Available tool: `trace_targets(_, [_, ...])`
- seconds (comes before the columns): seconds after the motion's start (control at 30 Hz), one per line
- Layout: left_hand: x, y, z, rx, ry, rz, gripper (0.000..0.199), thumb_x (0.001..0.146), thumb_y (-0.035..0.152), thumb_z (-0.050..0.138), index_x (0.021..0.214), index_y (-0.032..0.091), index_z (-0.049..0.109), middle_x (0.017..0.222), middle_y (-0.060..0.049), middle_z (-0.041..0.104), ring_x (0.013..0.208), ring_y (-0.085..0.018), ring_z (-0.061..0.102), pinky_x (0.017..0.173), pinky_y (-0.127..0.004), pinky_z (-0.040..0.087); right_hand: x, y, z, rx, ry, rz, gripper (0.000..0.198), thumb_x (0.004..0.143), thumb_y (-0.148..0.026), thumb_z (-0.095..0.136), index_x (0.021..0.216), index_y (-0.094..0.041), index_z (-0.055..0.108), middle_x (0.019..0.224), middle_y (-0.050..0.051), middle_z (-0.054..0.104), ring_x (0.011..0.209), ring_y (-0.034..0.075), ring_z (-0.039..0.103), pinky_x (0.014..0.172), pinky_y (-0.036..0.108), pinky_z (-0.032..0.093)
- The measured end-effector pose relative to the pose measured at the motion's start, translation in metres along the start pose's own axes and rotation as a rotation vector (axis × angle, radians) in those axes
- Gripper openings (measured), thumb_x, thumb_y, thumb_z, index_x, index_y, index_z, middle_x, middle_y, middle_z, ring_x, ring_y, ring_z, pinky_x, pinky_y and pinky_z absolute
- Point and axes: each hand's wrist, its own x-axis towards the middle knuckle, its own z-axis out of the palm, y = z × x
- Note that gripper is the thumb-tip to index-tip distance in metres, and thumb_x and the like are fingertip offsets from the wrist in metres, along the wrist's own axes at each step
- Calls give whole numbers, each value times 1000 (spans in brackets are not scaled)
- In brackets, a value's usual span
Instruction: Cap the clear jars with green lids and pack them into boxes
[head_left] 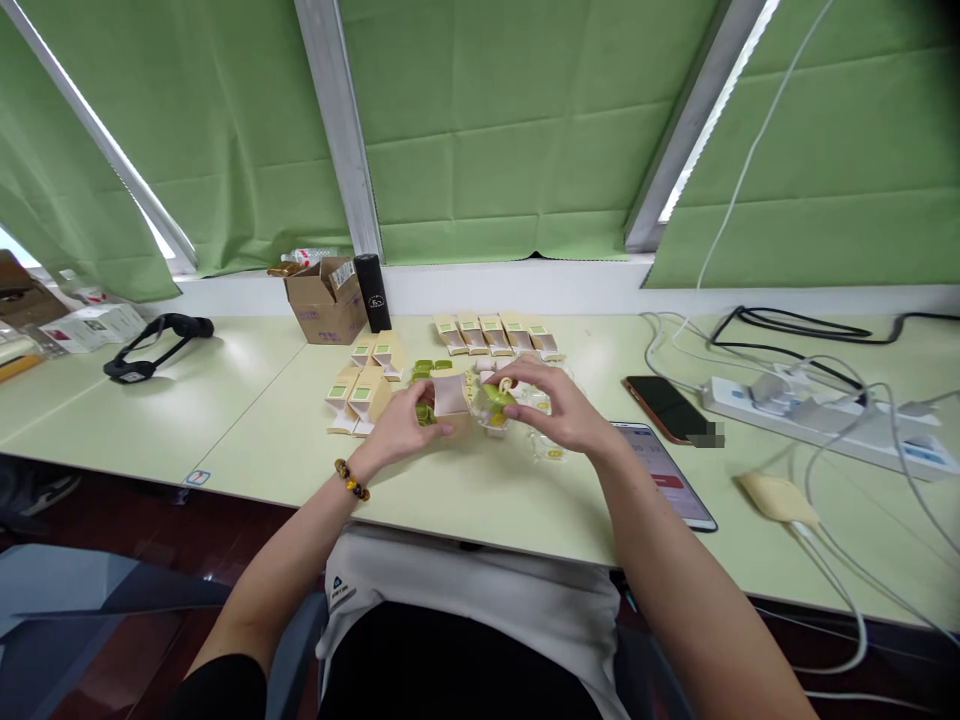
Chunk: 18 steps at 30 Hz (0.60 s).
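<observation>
My left hand (407, 420) is closed around a small cream paper box (450, 394), whose pale inner side faces me. Just right of it, the fingertips of my right hand (559, 402) grip a small green trinket (495, 397) with a yellowish loop on top. The trinket is close beside the box; whether they touch is hard to tell. Behind my left hand sit several small green pieces (424, 368). Clear plastic packs (550, 447) with yellow bits lie under and beside my right hand.
More cream boxes stand at the left (367, 393) and in a back row (491, 333). A cardboard carton (324, 305) and a black cylinder (370, 290) are near the wall. Right are two phones (664, 405) (675, 485), a power strip (817, 418) and cables; far left, black headgear (157, 345).
</observation>
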Motion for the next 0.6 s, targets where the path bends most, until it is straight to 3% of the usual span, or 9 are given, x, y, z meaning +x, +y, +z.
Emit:
trace_targets(0.17, [-21, 1, 18, -3, -87, 70, 70, 76, 37, 90, 136, 24, 57, 123, -10, 74, 118, -32, 66, 111, -50, 45, -2, 0, 0, 141, 217, 14, 40, 92, -54, 74, 117, -24, 77, 113, 9, 78, 96, 26, 67, 81, 40, 51])
trace_targets(0.3, [-30, 1, 29, 39, -108, 68, 80, 76, 34, 91, 142, 26, 48, 125, -11, 74, 128, -36, 62, 120, -58, 35, 0, -3, 8, 172, 239, 25, 39, 90, -53, 76, 116, -23, 79, 114, 10, 78, 92, 23, 68, 69, 35, 51])
trace_targets(0.4, [-32, 0, 31, 35, -14, 120, 85, 73, 38, 94, 142, 25, 46, 136, -15, 66, 132, -37, 59, 117, -59, 39, 1, -6, 11, 170, 233, 35, 39, 90, -53, 76, 116, -24, 80, 116, 10, 78, 95, 23, 69, 65, 32, 52])
trace_targets(0.47, [-32, 0, 29, -9, 92, 218, 73, 80, 41, 90, 137, 24, 48, 140, -17, 60, 133, -35, 57, 116, -56, 44, 1, -8, 12, 166, 242, 42, 39, 90, -54, 77, 115, -24, 80, 115, 10, 78, 96, 24, 70, 64, 32, 53])
trace_targets(0.6, [-27, 2, 19, -79, 181, 479, 16, 99, 34, 69, 109, 22, 67, 140, -14, 58, 136, -29, 57, 116, -49, 48, 1, -8, 14, 185, 270, 32, 38, 90, -55, 78, 113, -24, 81, 114, 10, 78, 97, 24, 71, 63, 31, 55])
